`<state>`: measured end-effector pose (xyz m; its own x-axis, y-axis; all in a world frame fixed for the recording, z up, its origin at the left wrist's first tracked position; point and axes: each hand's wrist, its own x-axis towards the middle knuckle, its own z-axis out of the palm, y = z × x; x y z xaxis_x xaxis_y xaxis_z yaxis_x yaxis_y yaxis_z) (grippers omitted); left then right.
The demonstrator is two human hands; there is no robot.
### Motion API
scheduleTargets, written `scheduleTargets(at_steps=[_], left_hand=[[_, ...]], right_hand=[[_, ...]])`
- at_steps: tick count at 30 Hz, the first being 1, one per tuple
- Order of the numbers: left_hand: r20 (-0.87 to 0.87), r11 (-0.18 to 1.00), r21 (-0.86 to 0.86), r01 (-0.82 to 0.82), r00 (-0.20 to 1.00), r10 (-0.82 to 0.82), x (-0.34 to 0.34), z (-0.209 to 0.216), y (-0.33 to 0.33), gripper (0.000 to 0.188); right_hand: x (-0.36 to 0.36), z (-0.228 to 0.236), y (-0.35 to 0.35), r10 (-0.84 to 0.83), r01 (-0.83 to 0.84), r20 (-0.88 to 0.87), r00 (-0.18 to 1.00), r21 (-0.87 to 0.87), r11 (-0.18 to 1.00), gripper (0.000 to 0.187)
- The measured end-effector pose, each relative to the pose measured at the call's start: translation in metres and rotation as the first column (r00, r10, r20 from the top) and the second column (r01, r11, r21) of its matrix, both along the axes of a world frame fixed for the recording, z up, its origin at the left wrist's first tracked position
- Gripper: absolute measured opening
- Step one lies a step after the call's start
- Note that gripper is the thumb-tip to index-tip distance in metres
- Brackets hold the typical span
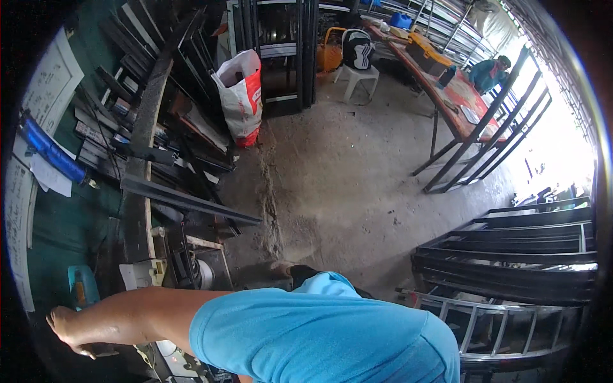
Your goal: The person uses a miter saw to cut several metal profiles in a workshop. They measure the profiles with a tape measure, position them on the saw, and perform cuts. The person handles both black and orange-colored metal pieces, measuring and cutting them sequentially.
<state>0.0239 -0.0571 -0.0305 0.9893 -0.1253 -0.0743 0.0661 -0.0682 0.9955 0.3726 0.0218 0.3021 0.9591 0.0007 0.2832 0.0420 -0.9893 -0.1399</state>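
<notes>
1. The right grip (69, 327) reaches left, back upward; whether it is clenched or released I cannot tell.
2. The teal plastic object (90, 284) sits just beyond the right wrist, near the green wall (51, 236).
3. The left grip is out of view.
4. Well apart, at upper right, another person (486, 73) is by a red-topped desk (456, 96).

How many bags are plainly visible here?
2: a backpack on the white stool, and a white-and-red bag to the stool's left. Others may be hidden.
</notes>
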Motion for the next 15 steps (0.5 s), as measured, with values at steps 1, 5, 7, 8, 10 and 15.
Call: scheduleTargets(at_steps=[1, 5, 7, 8, 10, 15], left_hand=[[-0.003, 0.999, -0.005, 0.044, 0.999, -0.044, -0.001, -0.003, -0.014, 0.045], [-0.031, 0.994, 0.006, -0.112, 0.993, 0.112, 0.005, -0.012, 0.038, 0.045], [-0.027, 0.995, 0.005, -0.104, 0.994, 0.104, 0.005, -0.011, 0.038, 0.045], [-0.02, 0.995, 0.012, -0.095, 0.995, 0.096, 0.006, -0.009, 0.038, 0.045], [-0.008, 0.999, 0.009, -0.038, 0.999, 0.038, 0.005, -0.007, 0.021, 0.045], [-0.017, 0.995, 0.017, -0.103, 0.995, 0.103, 0.006, -0.008, 0.048, 0.045]], right_hand=[[0.009, -0.006, -0.026, -0.051, 0.051, 0.002, 0.999, -0.009, 0.999, 0.178], [-0.037, 0.001, 0.041, 0.254, -0.243, -0.074, 0.964, 0.134, 0.961, 0.177], [-0.044, 0.007, 0.033, 0.257, -0.243, -0.09, 0.962, 0.14, 0.96, 0.176], [-0.046, 0.011, 0.031, 0.248, -0.235, -0.079, 0.966, 0.142, 0.962, 0.176], [-0.038, 0.006, 0.005, 0.164, -0.16, -0.02, 0.986, 0.132, 0.978, 0.176], [-0.026, -0.005, 0.06, 0.227, -0.224, -0.004, 0.974, 0.128, 0.966, 0.172]])
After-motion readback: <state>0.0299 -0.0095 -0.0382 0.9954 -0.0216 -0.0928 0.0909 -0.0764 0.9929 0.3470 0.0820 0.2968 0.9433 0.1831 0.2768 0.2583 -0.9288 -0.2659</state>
